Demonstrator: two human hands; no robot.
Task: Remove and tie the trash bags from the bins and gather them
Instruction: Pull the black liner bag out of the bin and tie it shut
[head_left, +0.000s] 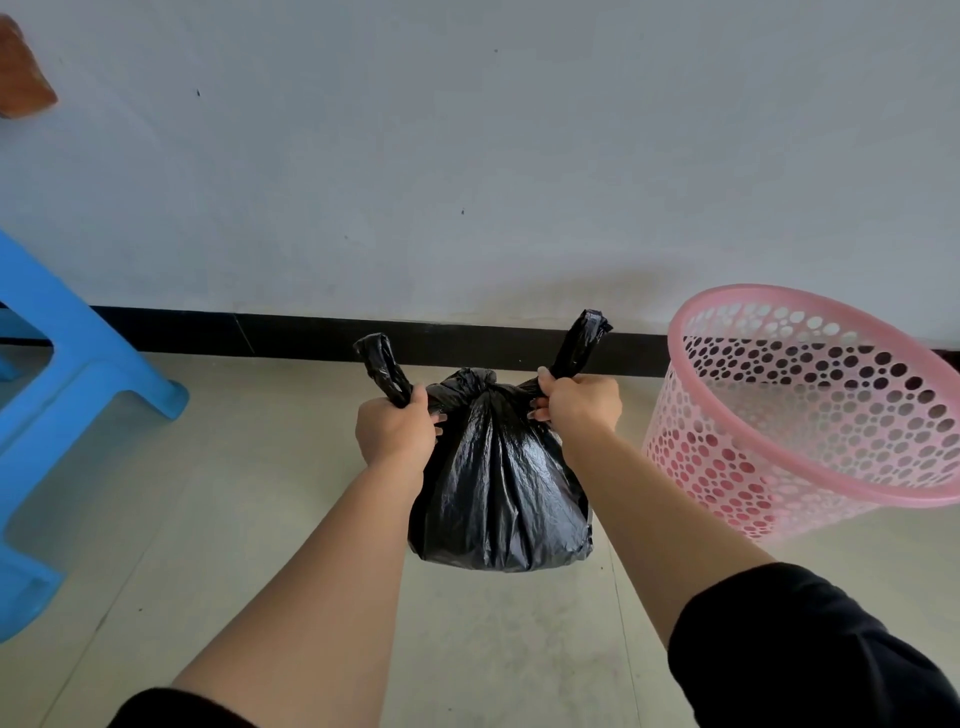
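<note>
A full black trash bag (498, 483) hangs in front of me above the floor, its neck gathered at the top. My left hand (395, 428) grips the bag's left handle, whose end sticks up past my fist. My right hand (579, 402) grips the right handle, which also points upward. The two handles are pulled apart to either side of the gathered neck. A pink perforated bin (810, 415) stands to the right of the bag with no liner visible inside.
A blue plastic stool (67, 415) stands at the left on the tiled floor. A white wall with a black baseboard (291, 335) runs behind the bag. A brown object (23, 78) shows at the top left corner.
</note>
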